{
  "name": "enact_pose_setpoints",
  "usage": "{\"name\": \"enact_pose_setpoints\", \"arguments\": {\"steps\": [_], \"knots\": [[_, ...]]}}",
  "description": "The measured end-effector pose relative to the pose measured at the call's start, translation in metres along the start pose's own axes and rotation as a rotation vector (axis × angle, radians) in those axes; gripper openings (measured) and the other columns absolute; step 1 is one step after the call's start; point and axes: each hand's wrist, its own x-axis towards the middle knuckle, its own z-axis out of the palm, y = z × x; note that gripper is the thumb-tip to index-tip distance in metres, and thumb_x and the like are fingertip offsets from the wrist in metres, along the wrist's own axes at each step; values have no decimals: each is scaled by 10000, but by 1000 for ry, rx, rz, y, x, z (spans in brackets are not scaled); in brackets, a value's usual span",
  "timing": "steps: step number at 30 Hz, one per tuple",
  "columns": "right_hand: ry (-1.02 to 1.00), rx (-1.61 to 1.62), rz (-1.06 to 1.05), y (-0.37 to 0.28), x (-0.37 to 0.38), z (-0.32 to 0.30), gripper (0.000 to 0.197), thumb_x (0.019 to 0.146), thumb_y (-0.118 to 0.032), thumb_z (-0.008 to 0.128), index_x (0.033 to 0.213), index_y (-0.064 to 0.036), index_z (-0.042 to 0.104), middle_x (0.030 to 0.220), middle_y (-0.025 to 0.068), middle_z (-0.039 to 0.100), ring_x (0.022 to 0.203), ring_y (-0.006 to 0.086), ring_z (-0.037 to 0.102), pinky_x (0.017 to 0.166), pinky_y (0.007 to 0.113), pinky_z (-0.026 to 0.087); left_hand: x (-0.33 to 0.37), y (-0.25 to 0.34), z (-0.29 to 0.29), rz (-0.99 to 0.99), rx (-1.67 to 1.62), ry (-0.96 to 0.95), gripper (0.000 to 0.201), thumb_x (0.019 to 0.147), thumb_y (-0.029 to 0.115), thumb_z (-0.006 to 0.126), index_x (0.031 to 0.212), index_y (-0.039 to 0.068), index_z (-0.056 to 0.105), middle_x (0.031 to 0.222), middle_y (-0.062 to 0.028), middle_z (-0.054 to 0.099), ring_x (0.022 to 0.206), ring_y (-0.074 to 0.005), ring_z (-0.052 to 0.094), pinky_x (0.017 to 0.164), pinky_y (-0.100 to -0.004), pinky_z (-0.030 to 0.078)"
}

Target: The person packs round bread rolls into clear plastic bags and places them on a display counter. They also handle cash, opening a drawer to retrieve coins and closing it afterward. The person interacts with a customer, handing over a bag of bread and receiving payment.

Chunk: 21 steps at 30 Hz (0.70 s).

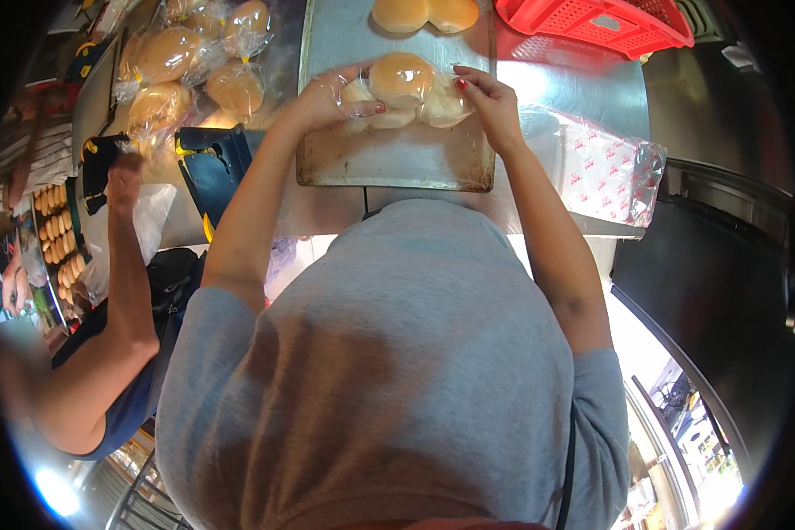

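Golden round buns point(404, 75), joined together, sit partly within a clear plastic bag over a worn metal baking tray point(389, 163). My left hand point(331, 99) grips the bag's left side, and crinkled plastic lies over its fingers. On the right, my right hand point(493, 104), with red nails, pinches the bag's other side beside the pale flank of the buns. Farther up the same tray lies another joined pair of golden buns point(424, 14), unwrapped. How far the bag covers the held buns I cannot tell.
Several bagged buns point(163, 57) crowd the table to the left, near a dark blue holder point(216, 163). A red perforated basket point(596, 22) stands at the far right, and a stack of printed plastic bags point(605, 172) lies nearer. A co-worker's arm point(131, 283) reaches in at left.
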Motion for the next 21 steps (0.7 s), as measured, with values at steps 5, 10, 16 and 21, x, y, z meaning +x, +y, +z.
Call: {"name": "enact_pose_setpoints", "arguments": {"steps": [5,10,16,21], "knots": [[132,-376,-125,-56,4,31,120,865,-140,609,871,-23,633,922,132,662,805,214,632,740,305,478,1,-17,2,-1,92,-35,619,719,382,779,1224,78,588,1104,-109,657,1034,-228,613,902,-329,459],[245,-328,-60,-10,10,17,107,883,-133,584,947,-48,571,961,133,655,880,222,628,762,346,484,18,-3,25,-281,55,-5,565,721,487,744,1121,97,662,980,-121,690,914,-260,650,843,-332,486],[2,-122,-59,-19,-6,13,621,788,-246,734,1310,-149,410,1086,144,613,970,235,604,853,352,474,23,-8,42,-123,-56,28,622,716,583,692,1126,116,663,1047,-139,673,946,-298,642,842,-361,487],[-190,-214,-32,-26,-6,8,820,712,-297,809,1388,-139,374,1127,123,586,1028,189,543,913,287,442,25,-30,33,-57,53,-159,524,719,480,700,1109,131,669,1122,-133,641,993,-307,618,837,-375,482]]}}
